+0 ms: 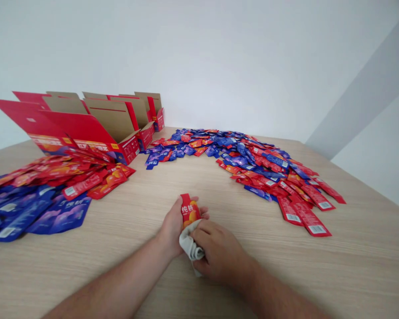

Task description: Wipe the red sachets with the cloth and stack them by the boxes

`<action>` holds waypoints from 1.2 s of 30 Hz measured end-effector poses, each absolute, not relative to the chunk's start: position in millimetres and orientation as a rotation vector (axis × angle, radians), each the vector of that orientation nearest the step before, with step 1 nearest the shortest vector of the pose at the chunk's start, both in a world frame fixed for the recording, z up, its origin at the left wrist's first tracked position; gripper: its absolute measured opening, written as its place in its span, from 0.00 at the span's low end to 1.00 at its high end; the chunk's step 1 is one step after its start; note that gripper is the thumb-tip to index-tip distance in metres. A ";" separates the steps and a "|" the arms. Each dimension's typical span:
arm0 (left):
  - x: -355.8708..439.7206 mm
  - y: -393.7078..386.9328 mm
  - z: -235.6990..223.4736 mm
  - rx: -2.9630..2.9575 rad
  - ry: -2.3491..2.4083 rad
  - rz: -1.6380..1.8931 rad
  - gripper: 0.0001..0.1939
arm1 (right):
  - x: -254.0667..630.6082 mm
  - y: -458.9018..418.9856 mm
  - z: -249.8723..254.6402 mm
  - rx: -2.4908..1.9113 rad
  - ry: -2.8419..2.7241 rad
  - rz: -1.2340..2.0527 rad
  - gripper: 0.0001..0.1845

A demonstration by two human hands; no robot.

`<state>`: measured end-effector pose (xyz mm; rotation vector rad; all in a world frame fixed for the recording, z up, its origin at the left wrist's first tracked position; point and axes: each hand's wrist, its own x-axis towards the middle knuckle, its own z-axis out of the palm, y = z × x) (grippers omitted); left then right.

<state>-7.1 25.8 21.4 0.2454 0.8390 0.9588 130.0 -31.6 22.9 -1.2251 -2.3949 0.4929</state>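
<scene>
Pouch: a glossy red foil snack pouch [190, 210], upright above the desk's near middle.
Left hand: the left hand [174, 226] clamped around the pouch.
Right hand: the right hand [221, 252] clamped on a crumpled off-white cloth [190, 243], pressing it against the pouch's lower end.
Far right: a wide heap of loose red and blue foil pouches [256, 164] on the pale wood-grain desk [119, 261].
Left: a second spread of red and blue pouches [53, 190] beside open red cardboard boxes [86, 126].
Progress: most pouches lie loose; the box insides are hidden, so whether any lie inside cannot be told.

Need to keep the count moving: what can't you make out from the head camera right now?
In the head view:
- Lower part of the red sachet: hidden by the grey cloth and right hand.
- Carton interiors: hidden by walls and flaps.
- Left pile of sachets: cut off by the left edge.
- Barcode labels: too small to read.
</scene>
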 end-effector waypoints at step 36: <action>9.2 10.4 21.9 0.241 0.823 0.979 0.22 | 133.5 -23.7 24.8 -1.315 -2.230 0.355 0.08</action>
